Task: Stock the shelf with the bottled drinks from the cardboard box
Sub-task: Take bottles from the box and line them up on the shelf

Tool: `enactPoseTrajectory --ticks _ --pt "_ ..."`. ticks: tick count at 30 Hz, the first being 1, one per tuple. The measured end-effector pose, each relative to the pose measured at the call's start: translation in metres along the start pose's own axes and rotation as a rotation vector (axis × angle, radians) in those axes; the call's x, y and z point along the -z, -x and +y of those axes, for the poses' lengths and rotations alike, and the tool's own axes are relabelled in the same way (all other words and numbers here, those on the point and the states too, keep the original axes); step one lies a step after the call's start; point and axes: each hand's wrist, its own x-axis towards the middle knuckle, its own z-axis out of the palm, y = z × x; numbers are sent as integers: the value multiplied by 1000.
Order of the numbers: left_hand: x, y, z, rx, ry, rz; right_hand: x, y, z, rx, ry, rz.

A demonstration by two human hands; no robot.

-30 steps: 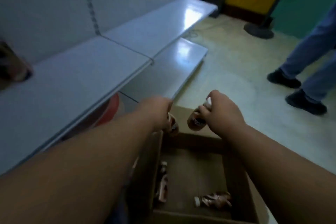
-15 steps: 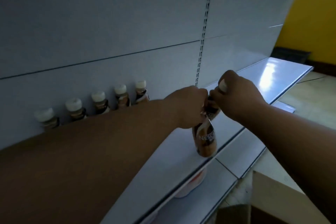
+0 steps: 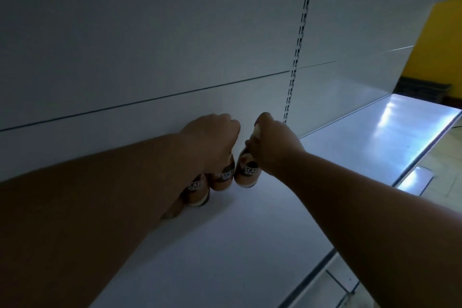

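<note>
Both my arms reach to the back of the white shelf [image 3: 250, 232]. My left hand [image 3: 212, 135] is closed over the top of a brown coffee bottle [image 3: 223, 177] that stands against the back panel. My right hand [image 3: 270, 142] grips the white cap and neck of a second brown bottle [image 3: 247, 172], just right of the first and tilted slightly. Another bottle [image 3: 196, 190] of the same kind stands to the left, partly hidden by my left forearm. The cardboard box is out of view.
A slotted upright rail [image 3: 297, 57] runs down the white back panel right of my hands. The shelf continues to the right as a shiny section [image 3: 387, 132]. A lower shelf edge [image 3: 415, 180] and a yellow wall [image 3: 440, 45] show at the right.
My hands have carried the two bottles from above the box to the shelf and pushed them back to the rear panel, beside the row standing there. The view has swung from the box to the shelf.
</note>
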Motion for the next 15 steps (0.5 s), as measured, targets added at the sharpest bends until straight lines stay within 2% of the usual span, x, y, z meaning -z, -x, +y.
enactPoseTrajectory --ticks 7,15 --pt "-5 -10 -11 47 5 -21 -27 -27 -4 36 -17 -27" --pt "-22 -5 -13 47 -129 107 -28 -30 -1 -27 -89 -55"
